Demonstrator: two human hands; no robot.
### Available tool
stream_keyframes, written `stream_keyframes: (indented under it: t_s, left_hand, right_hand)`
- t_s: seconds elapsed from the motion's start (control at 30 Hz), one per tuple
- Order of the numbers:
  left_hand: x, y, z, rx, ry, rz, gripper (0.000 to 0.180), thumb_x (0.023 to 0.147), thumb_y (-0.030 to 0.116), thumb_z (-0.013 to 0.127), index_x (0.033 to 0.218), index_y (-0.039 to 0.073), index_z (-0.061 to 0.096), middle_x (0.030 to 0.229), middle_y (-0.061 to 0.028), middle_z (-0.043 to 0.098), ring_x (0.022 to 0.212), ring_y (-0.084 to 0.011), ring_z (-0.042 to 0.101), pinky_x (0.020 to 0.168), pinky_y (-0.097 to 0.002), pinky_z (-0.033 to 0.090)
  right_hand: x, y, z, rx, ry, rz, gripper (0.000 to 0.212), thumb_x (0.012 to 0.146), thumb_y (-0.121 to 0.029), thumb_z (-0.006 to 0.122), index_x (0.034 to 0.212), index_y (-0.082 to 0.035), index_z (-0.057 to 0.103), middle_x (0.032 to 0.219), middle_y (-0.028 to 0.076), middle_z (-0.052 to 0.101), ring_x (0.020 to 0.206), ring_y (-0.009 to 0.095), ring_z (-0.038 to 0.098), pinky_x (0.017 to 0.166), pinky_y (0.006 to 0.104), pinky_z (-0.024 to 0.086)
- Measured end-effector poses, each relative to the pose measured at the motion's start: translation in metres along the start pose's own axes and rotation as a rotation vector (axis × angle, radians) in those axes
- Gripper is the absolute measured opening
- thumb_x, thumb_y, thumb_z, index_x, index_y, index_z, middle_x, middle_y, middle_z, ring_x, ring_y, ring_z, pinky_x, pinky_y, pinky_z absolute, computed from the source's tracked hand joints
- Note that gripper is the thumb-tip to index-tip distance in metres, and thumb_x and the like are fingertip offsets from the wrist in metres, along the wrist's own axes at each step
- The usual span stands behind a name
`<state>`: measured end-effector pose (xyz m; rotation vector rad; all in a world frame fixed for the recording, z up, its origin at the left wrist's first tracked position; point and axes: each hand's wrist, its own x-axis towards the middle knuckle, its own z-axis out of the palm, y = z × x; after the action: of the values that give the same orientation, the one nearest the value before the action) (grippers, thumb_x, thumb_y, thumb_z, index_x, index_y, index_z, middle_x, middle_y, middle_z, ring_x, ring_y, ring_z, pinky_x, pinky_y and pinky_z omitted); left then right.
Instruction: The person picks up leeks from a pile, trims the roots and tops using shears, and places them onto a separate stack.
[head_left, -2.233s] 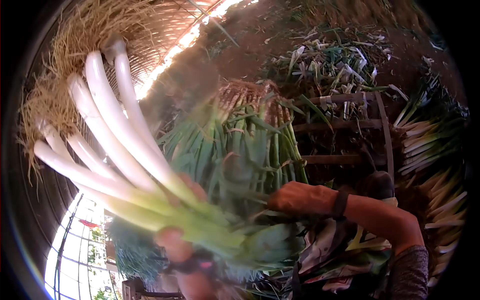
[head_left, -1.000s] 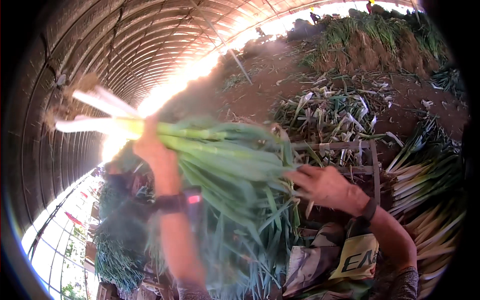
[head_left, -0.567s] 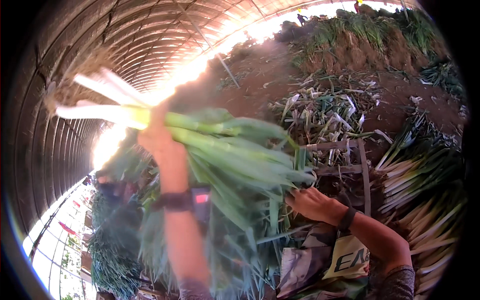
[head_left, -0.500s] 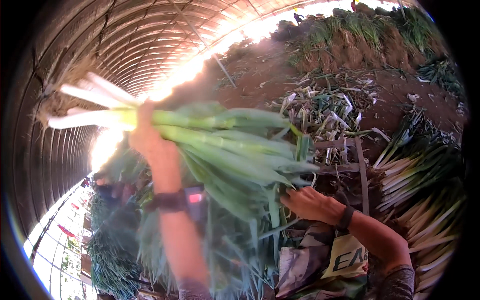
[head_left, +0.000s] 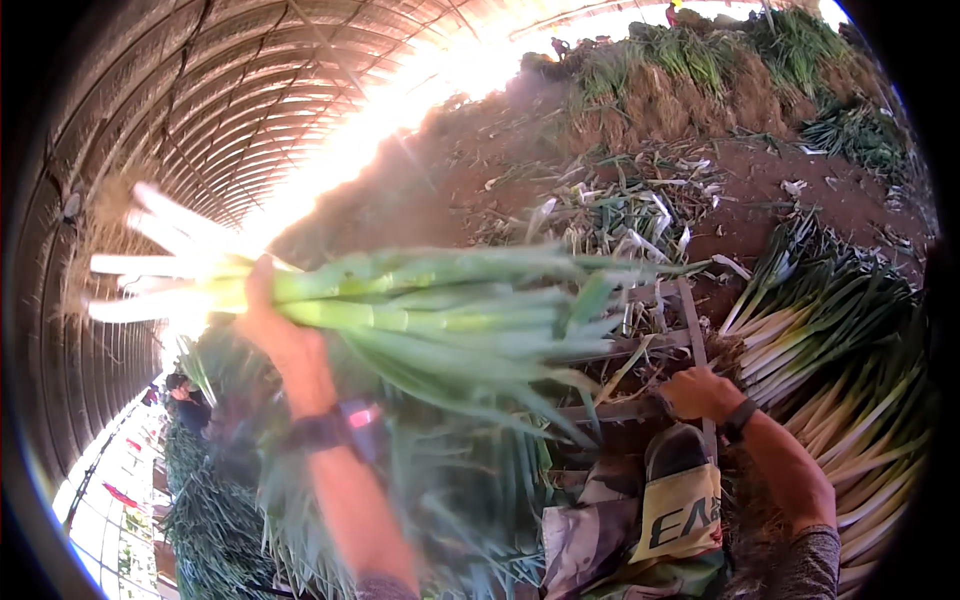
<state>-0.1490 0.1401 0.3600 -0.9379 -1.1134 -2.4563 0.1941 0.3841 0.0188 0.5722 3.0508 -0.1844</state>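
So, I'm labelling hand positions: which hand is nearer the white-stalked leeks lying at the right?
Right. The right hand is just left of the white-stalked leeks; the left hand is much farther left, closed around the raised leek bunch.

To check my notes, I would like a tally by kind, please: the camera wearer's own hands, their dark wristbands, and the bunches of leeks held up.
Hands: 2 (left hand, right hand)
Dark wristbands: 2 (left wristband, right wristband)
Held bunch of leeks: 1
Total: 5
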Motion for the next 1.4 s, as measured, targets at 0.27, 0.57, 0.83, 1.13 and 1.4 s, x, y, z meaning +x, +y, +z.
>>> stream_keyframes:
  t_s: [0.27, 0.57, 0.83, 1.13, 1.4]
  left_hand:
    - [-0.035, 0.059, 0.052, 0.131, -0.148, 0.180, 0.042, 0.088, 0.015, 0.072, 0.121, -0.010, 0.060, 0.101, -0.0150, 0.065, 0.092, -0.0236, 0.064, 0.076, -0.0342, 0.056]
    - [-0.059, 0.009, 0.114, 0.238, -0.149, 0.385, 0.049, 0.077, 0.009, 0.085, 0.118, -0.006, 0.062, 0.105, -0.0139, 0.069, 0.083, -0.0226, 0.070, 0.073, -0.0325, 0.060]
    - [-0.209, -0.079, 0.133, 0.661, -0.863, 0.863, 0.048, 0.070, 0.019, 0.076, 0.111, 0.000, 0.058, 0.106, -0.0214, 0.052, 0.098, -0.0350, 0.055, 0.085, -0.0503, 0.048]
    - [-0.375, -0.117, 0.068, 0.464, -1.472, 0.698, 0.022, 0.080, 0.016, 0.059, 0.091, -0.002, 0.059, 0.099, -0.0172, 0.054, 0.093, -0.0309, 0.055, 0.081, -0.0422, 0.045]
    - [-0.383, -0.108, 0.076, 0.433, -1.886, 0.635, 0.019, 0.077, 0.011, 0.061, 0.091, -0.002, 0.063, 0.097, -0.0159, 0.059, 0.095, -0.0262, 0.058, 0.084, -0.0356, 0.046]
  right_hand:
    - [-0.044, 0.004, -0.004, 0.114, 0.061, -0.049, 0.016, 0.080, -0.013, 0.063, 0.095, -0.007, 0.062, 0.088, 0.012, 0.066, 0.085, 0.034, 0.068, 0.072, 0.0428, 0.054]
    - [-0.080, -0.018, -0.042, 0.160, 0.168, -0.037, 0.024, 0.084, -0.011, 0.064, 0.105, -0.003, 0.060, 0.089, 0.016, 0.064, 0.081, 0.035, 0.067, 0.065, 0.0458, 0.053]
    - [-0.133, -0.108, -0.179, -0.061, 0.878, -0.266, 0.044, 0.076, -0.014, 0.076, 0.117, -0.003, 0.062, 0.102, 0.010, 0.068, 0.092, 0.024, 0.068, 0.073, 0.0325, 0.060]
    - [-0.205, -0.093, -0.131, -0.301, 0.357, 0.350, 0.091, 0.070, -0.034, 0.087, 0.147, -0.009, 0.045, 0.150, 0.018, 0.045, 0.141, 0.041, 0.040, 0.111, 0.0582, 0.040]
    - [-0.219, -0.065, -0.095, -0.027, 0.042, 0.474, 0.120, 0.055, -0.039, 0.094, 0.151, 0.000, 0.035, 0.143, 0.022, 0.051, 0.129, 0.038, 0.049, 0.110, 0.0485, 0.042]
